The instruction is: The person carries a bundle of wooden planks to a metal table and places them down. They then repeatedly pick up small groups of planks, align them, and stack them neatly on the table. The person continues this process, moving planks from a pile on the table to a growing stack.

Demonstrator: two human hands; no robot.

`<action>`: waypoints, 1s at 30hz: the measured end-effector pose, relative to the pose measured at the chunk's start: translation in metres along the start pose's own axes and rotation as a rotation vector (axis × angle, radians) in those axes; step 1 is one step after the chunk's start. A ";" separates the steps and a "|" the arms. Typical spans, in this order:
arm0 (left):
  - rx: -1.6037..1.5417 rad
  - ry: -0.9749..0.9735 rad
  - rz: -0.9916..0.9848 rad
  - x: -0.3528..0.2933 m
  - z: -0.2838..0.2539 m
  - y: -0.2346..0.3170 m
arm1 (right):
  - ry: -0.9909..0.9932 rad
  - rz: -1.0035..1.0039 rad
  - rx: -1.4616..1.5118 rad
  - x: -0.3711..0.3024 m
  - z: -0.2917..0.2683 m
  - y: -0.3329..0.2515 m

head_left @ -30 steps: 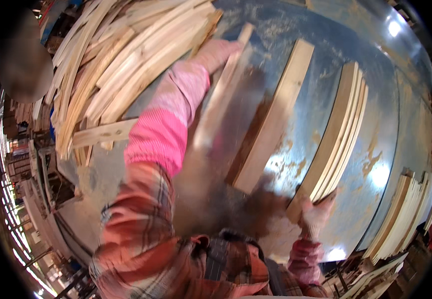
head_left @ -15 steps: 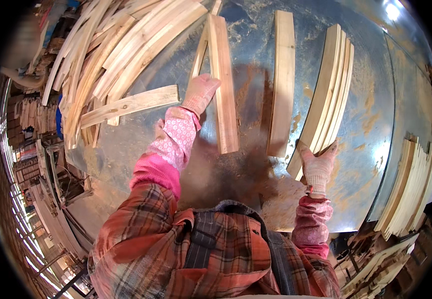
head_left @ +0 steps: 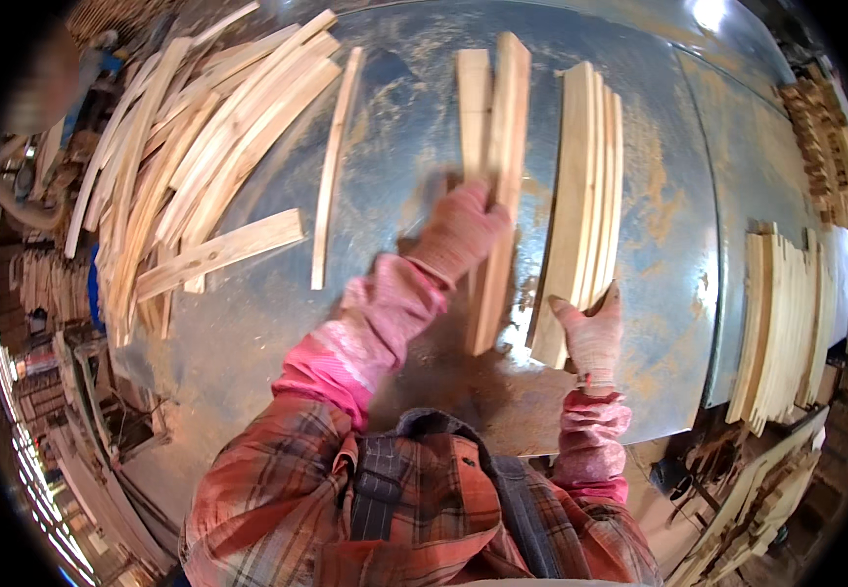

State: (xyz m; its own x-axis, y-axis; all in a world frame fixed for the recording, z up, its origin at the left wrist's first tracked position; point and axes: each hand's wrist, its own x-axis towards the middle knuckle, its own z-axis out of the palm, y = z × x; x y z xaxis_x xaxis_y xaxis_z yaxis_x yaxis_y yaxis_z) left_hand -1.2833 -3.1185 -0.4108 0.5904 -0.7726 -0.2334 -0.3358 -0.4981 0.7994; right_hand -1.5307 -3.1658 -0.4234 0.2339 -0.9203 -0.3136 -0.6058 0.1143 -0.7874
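Observation:
My left hand, in a pale work glove and slightly blurred, is closed on a wooden slat tilted partly on its edge. Another flat slat lies just left of it, partly hidden by the hand and the held slat. On the right, several slats stand side by side on edge in a row. My gloved right hand grips the near end of that row, its thumb on the left side and fingers on the right.
A metal-topped table dusted with sawdust carries everything. At its left lies a heap of slats, with one slat slanting across its near end. A narrow slat lies alone. More slats are stacked beyond the table's right edge.
My left hand has moved right with the slat, bringing it over beside the single flat slat and near the row. My right hand stays on the row's near end. The whole view has shifted.

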 end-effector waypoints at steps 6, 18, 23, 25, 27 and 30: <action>-0.002 -0.175 0.024 -0.014 0.117 0.014 | 0.026 0.059 -0.459 -0.012 -0.009 0.040; -0.090 -0.304 -0.092 -0.014 0.116 0.008 | 0.002 0.206 -0.565 -0.037 0.006 -0.016; 0.265 0.003 0.108 -0.001 0.056 0.012 | 0.080 0.152 -0.490 -0.029 0.004 -0.002; 0.540 0.211 0.093 0.004 0.051 -0.015 | 0.064 0.191 -0.466 -0.031 -0.002 -0.008; 0.670 0.289 0.052 0.008 0.057 -0.042 | 0.041 0.239 -0.451 -0.032 -0.005 -0.018; 0.552 0.172 -0.028 0.015 0.048 -0.049 | 0.080 0.219 -0.489 -0.033 -0.009 -0.007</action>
State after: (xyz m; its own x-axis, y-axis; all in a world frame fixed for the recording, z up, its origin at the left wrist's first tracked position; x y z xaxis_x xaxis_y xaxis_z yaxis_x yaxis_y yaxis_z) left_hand -1.2931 -3.1245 -0.4800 0.6998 -0.7043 -0.1196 -0.6246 -0.6845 0.3760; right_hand -1.5410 -3.1390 -0.4032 0.0154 -0.9221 -0.3867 -0.9215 0.1370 -0.3634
